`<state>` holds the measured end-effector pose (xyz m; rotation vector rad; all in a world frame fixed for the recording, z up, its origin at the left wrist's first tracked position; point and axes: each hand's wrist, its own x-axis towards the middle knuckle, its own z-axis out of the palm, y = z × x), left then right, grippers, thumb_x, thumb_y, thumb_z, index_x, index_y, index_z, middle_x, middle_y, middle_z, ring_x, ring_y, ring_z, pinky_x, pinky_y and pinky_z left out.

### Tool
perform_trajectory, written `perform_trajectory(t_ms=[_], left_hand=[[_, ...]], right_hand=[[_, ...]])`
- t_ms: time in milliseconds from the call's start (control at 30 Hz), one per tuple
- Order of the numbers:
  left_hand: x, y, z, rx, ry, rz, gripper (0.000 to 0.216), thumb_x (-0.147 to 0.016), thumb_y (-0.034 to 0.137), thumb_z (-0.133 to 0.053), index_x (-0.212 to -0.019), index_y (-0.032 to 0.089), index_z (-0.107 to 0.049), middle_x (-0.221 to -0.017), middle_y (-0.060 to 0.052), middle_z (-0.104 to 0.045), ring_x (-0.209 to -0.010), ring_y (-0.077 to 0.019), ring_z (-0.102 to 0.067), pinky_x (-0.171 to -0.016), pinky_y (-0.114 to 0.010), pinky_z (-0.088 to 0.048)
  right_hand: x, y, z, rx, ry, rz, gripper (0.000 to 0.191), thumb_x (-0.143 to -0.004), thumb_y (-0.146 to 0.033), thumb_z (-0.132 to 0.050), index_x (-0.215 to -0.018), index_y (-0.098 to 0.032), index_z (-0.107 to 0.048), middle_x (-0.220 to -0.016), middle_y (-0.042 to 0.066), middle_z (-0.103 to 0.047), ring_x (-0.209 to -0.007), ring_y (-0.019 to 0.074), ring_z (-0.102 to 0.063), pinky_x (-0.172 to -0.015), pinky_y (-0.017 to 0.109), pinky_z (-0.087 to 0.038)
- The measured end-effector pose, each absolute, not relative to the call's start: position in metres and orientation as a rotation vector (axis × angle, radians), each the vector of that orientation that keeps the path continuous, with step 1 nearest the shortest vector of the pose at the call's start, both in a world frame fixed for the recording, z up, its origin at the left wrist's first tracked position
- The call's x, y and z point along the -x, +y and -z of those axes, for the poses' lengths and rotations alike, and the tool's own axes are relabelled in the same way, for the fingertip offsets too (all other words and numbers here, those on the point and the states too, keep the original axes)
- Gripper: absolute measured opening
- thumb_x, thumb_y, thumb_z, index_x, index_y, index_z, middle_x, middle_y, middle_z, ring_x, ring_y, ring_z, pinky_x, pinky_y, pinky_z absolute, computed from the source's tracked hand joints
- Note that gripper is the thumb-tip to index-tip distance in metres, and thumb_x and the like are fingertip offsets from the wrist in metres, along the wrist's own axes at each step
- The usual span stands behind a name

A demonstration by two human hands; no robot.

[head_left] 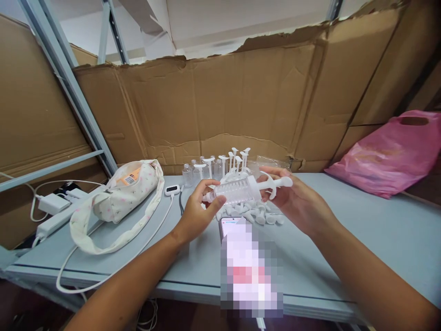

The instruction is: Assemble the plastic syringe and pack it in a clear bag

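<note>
I hold a large clear plastic syringe (241,189) level above the grey table (361,230), between both hands. My left hand (198,209) pinches its nozzle end with closed fingers. My right hand (292,200) grips the barrel's flange, the white plunger (280,183) sticking out past the fingers. Under the syringe lies a heap of small white plastic caps (257,215). Behind it stand several more syringes with white plungers (223,166), upright, next to small clear bottles (187,174).
A phone (230,225) lies on the table below my hands, its screen partly blurred. A floral fabric bag (127,195) with a strap, white chargers and cables (51,204) lie to the left. A pink plastic bag (389,154) sits at the right. Torn cardboard (241,101) walls the back.
</note>
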<state>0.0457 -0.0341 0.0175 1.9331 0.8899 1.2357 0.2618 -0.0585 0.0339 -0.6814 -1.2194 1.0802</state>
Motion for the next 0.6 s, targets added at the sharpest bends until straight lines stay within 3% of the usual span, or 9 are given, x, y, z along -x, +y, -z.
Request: perform_trajectory(t_ms=[133, 267, 367, 467, 600], left_hand=[[-0.0453, -0.0323, -0.0179, -1.961, 0.929, -1.276, 0.036, -0.082, 0.047, -0.054, -0.107, 0.021, -0.049, -0.078, 0.001, -0.052, -0.067, -0.0102, -0.047, -0.063, -0.022, -0.04], [-0.0455, -0.0305, -0.0176, -1.992, 0.979, -1.317, 0.035, -0.082, 0.047, -0.054, -0.106, 0.021, -0.051, -0.08, 0.001, -0.053, -0.068, -0.0102, -0.048, -0.064, -0.022, -0.041], [-0.0444, -0.0292, -0.0169, -2.039, 1.015, -1.35, 0.037, -0.081, 0.047, -0.056, -0.107, 0.022, -0.051, -0.085, 0.0, -0.055, -0.069, -0.01, -0.048, -0.067, -0.022, -0.041], [-0.0425, -0.0283, -0.0179, -2.057, 1.002, -1.364, 0.038, -0.08, 0.047, -0.057, -0.108, 0.022, -0.051, -0.084, 0.0, -0.054, -0.069, -0.0102, -0.048, -0.068, -0.023, -0.042], [-0.0403, -0.0277, -0.0219, -2.047, 0.952, -1.364, 0.035, -0.082, 0.047, -0.055, -0.104, 0.021, -0.054, -0.077, 0.001, -0.053, -0.071, -0.0114, -0.049, -0.067, -0.022, -0.041]], right_hand=[[-0.2651, -0.0572, -0.0312, 0.846, -1.279, -0.726, 0.028, -0.082, -0.048, -0.056, -0.079, -0.022, -0.068, -0.075, 0.002, -0.06, -0.06, 0.0126, -0.05, -0.061, 0.028, -0.043], [-0.2678, -0.0532, -0.0262, 1.056, -1.295, -0.585, 0.051, -0.079, -0.064, -0.048, -0.056, -0.02, -0.058, -0.053, 0.002, -0.054, -0.052, 0.014, -0.05, -0.055, 0.03, -0.04], [-0.2686, -0.0509, -0.0248, 1.141, -1.333, -0.626, 0.061, -0.078, -0.071, -0.042, -0.048, -0.02, -0.054, -0.048, 0.004, -0.052, -0.05, 0.014, -0.048, -0.053, 0.03, -0.038], [-0.2686, -0.0502, -0.0268, 1.06, -1.299, -0.742, 0.057, -0.075, -0.07, -0.047, -0.053, -0.019, -0.058, -0.056, 0.004, -0.056, -0.054, 0.0145, -0.05, -0.055, 0.03, -0.041], [-0.2699, -0.0518, -0.0319, 0.873, -1.274, -0.991, 0.046, -0.075, -0.063, -0.054, -0.082, -0.02, -0.067, -0.075, 0.004, -0.06, -0.064, 0.0158, -0.054, -0.058, 0.03, -0.045]])
